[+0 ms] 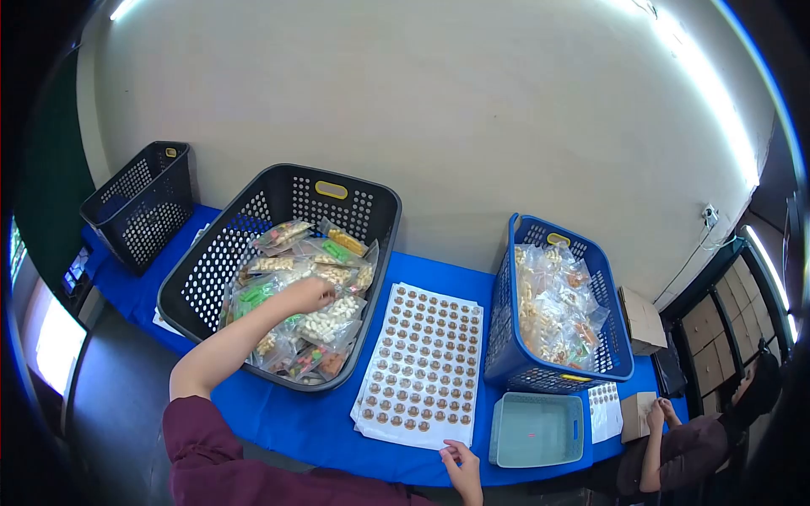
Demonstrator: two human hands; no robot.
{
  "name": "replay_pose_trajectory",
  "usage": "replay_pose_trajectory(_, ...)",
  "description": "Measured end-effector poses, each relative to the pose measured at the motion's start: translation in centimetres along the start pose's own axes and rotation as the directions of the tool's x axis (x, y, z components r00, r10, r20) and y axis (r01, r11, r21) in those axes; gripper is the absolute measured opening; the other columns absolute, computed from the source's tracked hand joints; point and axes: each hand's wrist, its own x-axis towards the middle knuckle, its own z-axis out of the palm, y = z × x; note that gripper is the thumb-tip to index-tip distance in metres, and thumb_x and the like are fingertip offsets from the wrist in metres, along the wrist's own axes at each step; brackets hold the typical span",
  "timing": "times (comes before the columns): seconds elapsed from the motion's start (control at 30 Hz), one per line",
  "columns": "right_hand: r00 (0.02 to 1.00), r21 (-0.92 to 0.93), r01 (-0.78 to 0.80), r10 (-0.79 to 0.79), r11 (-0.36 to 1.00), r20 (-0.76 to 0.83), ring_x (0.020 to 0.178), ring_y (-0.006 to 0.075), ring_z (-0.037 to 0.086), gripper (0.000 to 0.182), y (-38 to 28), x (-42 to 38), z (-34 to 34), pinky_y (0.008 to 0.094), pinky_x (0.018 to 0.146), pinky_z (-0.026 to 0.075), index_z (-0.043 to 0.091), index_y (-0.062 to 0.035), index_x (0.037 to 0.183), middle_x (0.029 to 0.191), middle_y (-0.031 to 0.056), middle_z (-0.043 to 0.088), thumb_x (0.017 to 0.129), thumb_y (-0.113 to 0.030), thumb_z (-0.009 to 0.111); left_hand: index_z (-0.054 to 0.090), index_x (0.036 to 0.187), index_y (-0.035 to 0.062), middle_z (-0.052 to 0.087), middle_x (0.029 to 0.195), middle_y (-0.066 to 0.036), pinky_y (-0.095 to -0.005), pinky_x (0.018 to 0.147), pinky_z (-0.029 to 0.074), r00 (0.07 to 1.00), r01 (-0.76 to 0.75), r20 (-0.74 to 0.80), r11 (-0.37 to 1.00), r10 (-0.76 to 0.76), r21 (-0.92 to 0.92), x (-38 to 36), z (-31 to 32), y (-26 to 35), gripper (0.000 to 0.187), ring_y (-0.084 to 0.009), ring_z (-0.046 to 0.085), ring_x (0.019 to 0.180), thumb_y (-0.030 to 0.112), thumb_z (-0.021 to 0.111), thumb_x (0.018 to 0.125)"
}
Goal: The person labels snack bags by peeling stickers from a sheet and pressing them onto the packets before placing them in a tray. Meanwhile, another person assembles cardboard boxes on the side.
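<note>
My left hand (310,294) reaches into a large black basket (186,308), down among clear plastic bags (332,322) of pale snack pieces. Its fingers are curled in against the bags, and what they hold, if anything, is hidden. Some bags there show green, yellow or reddish contents. Low in the view, my right hand (462,471) is beside the bottom edge of a sheet of round brown stickers (418,363). Its fingers are bent but apart, with nothing visible in them. The sticker sheet lies on top of other sheets on the blue cloth.
A blue basket (499,341) of filled bags stands to the right, with a small grey-green tray (537,466) before it. Another black basket (156,223) is at far left. At right, a co-worker's hands (661,413) are at a cardboard box (637,411); a wall stands behind.
</note>
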Motion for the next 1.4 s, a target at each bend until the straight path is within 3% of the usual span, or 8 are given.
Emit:
replay_pose_trajectory(0.2, 1.000, -0.052, 0.001, 0.001, 0.999, 0.025, 0.064, 0.0100, 0.056, 0.025, 1.4, 0.1, 1.5, 0.0231, 0.059, 0.046, 0.057, 0.0029, 0.100, 0.075, 0.0080, 0.061, 0.079, -0.010, 0.060, 0.066, 0.094, 0.0176, 0.060, 0.099, -0.015, -0.0379, 0.081, 0.043, 0.856, -0.092, 0.516, 0.989, 0.020, 0.115, -1.6, 5.5, -1.3, 0.025, -0.0284, 0.054, 0.096, 0.024, 0.055, 0.073)
replay_pose_trajectory(0.3, 0.999, -0.064, 0.040, -0.038, 0.997, 0.033, 0.063, 0.0107, 0.056, 0.025, 0.3, 0.5, 2.1, 0.0235, 0.060, 0.046, 0.057, 0.0024, 0.100, 0.074, 0.0085, 0.061, 0.079, -0.010, 0.060, 0.065, 0.098, 0.0235, 0.033, 0.133, -0.016, -0.0381, 0.096, 0.032, 0.666, -0.083, 0.732, 0.962, -0.141, 0.261, -1.2, 6.8, 0.2, 0.026, -0.0338, 0.030, 0.121, 0.032, 0.057, 0.075)
replay_pose_trajectory(0.73, 0.991, -0.125, 0.017, 0.000, 0.992, 0.136, 0.073, 0.0205, 0.061, 0.030, -0.6, -0.6, 3.3, 0.0289, 0.066, 0.047, 0.055, 0.0017, 0.103, 0.085, 0.0142, 0.063, 0.080, -0.017, 0.059, 0.053, 0.117, 0.0193, 0.007, 0.144, -0.010, -0.0442, 0.096, 0.034, 0.741, -0.005, 0.627, 0.932, -0.240, 0.363, -2.4, 6.7, 2.2, 0.045, -0.0319, 0.024, 0.127, 0.043, 0.052, 0.079)
replay_pose_trajectory(0.93, 0.994, -0.148, 0.019, -0.003, 0.989, 0.109, 0.071, 0.0192, 0.060, 0.030, 0.8, -1.5, 2.5, 0.0286, 0.065, 0.047, 0.055, 0.0018, 0.103, 0.084, 0.0137, 0.062, 0.080, -0.017, 0.059, 0.036, 0.130, 0.0235, 0.006, 0.145, -0.006, -0.0448, 0.097, 0.032, 0.515, -0.061, 0.732, 0.833, -0.446, 0.550, -1.4, 6.7, 2.4, 0.059, -0.0301, 0.024, 0.127, 0.036, 0.056, 0.076)
replay_pose_trajectory(1.03, 0.995, -0.147, 0.002, 0.013, 0.989, 0.096, 0.066, 0.0148, 0.058, 0.029, 1.6, -1.7, 2.6, 0.0264, 0.063, 0.047, 0.056, 0.0012, 0.101, 0.080, 0.0110, 0.062, 0.078, -0.016, 0.061, 0.042, 0.127, 0.0183, 0.012, 0.144, -0.005, -0.0490, 0.095, 0.031, 0.619, -0.004, 0.703, 0.894, -0.350, 0.448, -2.8, 6.5, 2.3, 0.066, -0.0286, 0.032, 0.123, 0.026, 0.064, 0.065)
replay_pose_trajectory(1.13, 0.993, -0.166, -0.010, 0.029, 0.986, 0.116, 0.066, 0.0154, 0.058, 0.030, 1.6, -1.8, 2.8, 0.0271, 0.063, 0.047, 0.056, 0.0014, 0.101, 0.080, 0.0111, 0.062, 0.078, -0.017, 0.061, 0.031, 0.133, 0.0177, 0.008, 0.145, -0.007, -0.0517, 0.097, 0.026, 0.643, 0.055, 0.672, 0.897, -0.368, 0.438, -3.1, 6.0, 2.7, 0.072, -0.0284, 0.030, 0.124, 0.030, 0.062, 0.070)
replay_pose_trajectory(1.27, 0.987, -0.172, -0.022, 0.049, 0.985, 0.152, 0.070, 0.0200, 0.060, 0.031, 1.2, -1.7, 3.4, 0.0297, 0.064, 0.048, 0.055, 0.0017, 0.102, 0.082, 0.0133, 0.062, 0.079, -0.019, 0.060, 0.015, 0.137, 0.0105, 0.006, 0.144, -0.012, -0.0527, 0.099, 0.022, 0.857, 0.025, 0.451, 0.893, -0.251, 0.450, -1.8, 4.6, 2.9, 0.076, -0.0274, 0.029, 0.125, 0.038, 0.054, 0.078)
replay_pose_trajectory(1.4, 0.982, -0.189, 0.014, 0.023, 0.982, 0.190, 0.071, 0.0224, 0.061, 0.032, 1.3, -1.7, 3.7, 0.0307, 0.065, 0.048, 0.055, 0.0019, 0.101, 0.084, 0.0141, 0.062, 0.079, -0.020, 0.060, 0.024, 0.132, 0.0053, 0.029, 0.135, -0.016, -0.0504, 0.099, 0.024, 0.939, 0.181, 0.225, 0.932, -0.258, 0.313, -0.7, 3.4, 1.8, 0.070, -0.0296, 0.041, 0.116, 0.036, 0.055, 0.077)
